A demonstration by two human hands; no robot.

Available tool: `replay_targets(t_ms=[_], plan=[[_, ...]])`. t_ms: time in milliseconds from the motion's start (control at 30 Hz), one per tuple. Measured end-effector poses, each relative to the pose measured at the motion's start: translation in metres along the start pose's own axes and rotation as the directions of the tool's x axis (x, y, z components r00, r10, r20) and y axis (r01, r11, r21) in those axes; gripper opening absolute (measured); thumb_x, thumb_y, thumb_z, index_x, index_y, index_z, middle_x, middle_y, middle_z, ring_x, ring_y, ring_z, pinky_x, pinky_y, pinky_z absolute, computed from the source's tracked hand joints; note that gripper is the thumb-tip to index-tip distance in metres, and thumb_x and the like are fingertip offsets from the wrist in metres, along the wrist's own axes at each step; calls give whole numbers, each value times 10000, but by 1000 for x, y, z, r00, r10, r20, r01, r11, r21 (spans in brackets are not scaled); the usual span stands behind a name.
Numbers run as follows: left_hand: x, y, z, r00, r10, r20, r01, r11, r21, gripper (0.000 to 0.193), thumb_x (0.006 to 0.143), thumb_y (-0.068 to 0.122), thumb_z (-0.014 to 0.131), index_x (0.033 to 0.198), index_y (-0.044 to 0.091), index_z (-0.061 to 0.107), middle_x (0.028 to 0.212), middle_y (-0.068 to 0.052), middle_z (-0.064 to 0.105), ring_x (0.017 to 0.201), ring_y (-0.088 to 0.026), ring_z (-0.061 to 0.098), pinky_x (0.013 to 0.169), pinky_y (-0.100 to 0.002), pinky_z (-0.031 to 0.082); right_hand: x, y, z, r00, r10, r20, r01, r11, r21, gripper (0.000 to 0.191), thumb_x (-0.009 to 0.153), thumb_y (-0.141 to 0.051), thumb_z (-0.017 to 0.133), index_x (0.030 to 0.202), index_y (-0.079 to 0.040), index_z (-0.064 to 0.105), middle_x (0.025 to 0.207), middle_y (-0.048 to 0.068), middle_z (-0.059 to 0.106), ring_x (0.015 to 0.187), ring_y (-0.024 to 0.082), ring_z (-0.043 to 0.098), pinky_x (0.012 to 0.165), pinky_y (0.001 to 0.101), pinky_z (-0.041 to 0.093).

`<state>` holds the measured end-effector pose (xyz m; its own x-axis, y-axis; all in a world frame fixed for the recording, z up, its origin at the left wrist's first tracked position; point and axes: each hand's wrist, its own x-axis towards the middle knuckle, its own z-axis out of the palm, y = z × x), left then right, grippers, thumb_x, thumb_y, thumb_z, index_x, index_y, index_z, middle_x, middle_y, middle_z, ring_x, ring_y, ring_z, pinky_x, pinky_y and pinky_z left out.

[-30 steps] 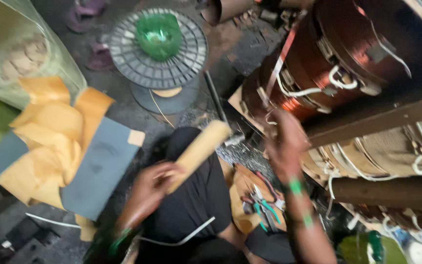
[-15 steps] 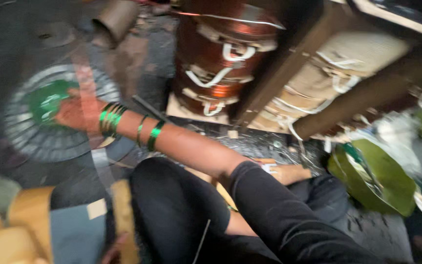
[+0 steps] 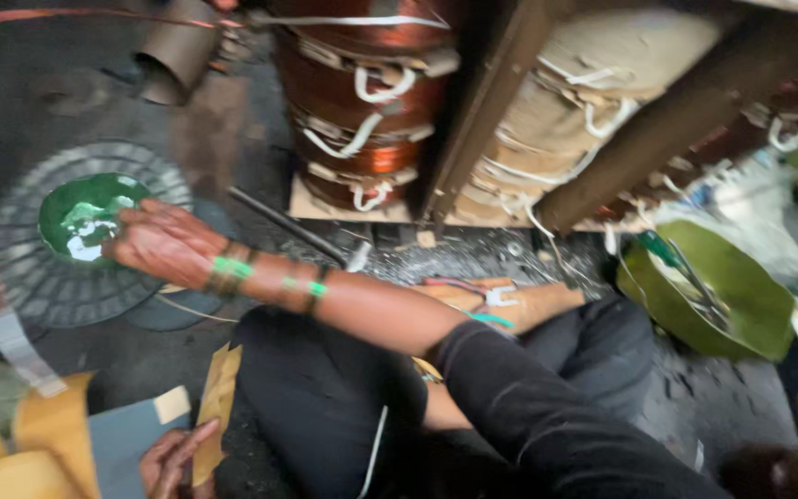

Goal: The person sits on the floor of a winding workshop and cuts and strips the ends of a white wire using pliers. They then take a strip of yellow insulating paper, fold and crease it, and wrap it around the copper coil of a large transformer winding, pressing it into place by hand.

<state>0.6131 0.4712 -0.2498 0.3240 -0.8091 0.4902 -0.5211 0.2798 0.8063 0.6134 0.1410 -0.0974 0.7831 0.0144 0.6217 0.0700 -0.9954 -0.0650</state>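
- The dark, grimy floor carries everything here.
- A round grey grille lies flat on it at the left, with a green bowl on top.
- A dull metal tube lies on its side near the top.
- A thin dark rod lies slanted beside a cardboard sheet under the copper coils.
- Yellow paper pieces lie at the lower left.

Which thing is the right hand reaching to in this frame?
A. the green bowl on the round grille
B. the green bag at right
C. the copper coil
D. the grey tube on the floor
A. The right hand stretches across the body and its fingertips meet the edge of the green bowl on the round grille; the left hand is low down, holding a yellow sheet.
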Motion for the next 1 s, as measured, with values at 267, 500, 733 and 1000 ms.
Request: replay_targets(t_ms=[267,500,733,1000], plan=[[59,125,91,959,-159,-233,201,964,171,290,935,-52,543,1160,1,718,1217,-203,603,1110,-216,625,996,-317,512,-322,-21,-136,780,582,230,-617,777,126,357,836,-118,636,1186,-119,709,1149,66,696,1204,283,584,1050,448,438],[161,197,201,899,-438,-11,426,878,-217,272,968,-65,628,1225,-23,707,1133,-104,672,1056,-159,656,900,-264,528,-453,28,-194,693,710,127,-573,649,-501,294,814,-117,590,1084,-58,692,1085,134,668,1126,328,597,986,445,480],[188,155,318,878,-425,220,478,796,-371,161,954,29,705,1086,-56,744,986,-46,702,919,-108,630,832,-247,506,-464,57,-211,646,763,26,-705,609,-365,271,841,-114,617,1103,-92,685,1087,130,679,1121,345,601,1008,467,475],[198,121,368,732,-556,394,664,450,-597,253,921,81,723,1133,-57,732,1004,-41,753,866,-76,665,778,-230,545,-401,2,-269,579,797,-172,-787,602,137,362,890,-85,673,1230,-4,583,1335,238,625,1356,440,483,1153,521,354]])
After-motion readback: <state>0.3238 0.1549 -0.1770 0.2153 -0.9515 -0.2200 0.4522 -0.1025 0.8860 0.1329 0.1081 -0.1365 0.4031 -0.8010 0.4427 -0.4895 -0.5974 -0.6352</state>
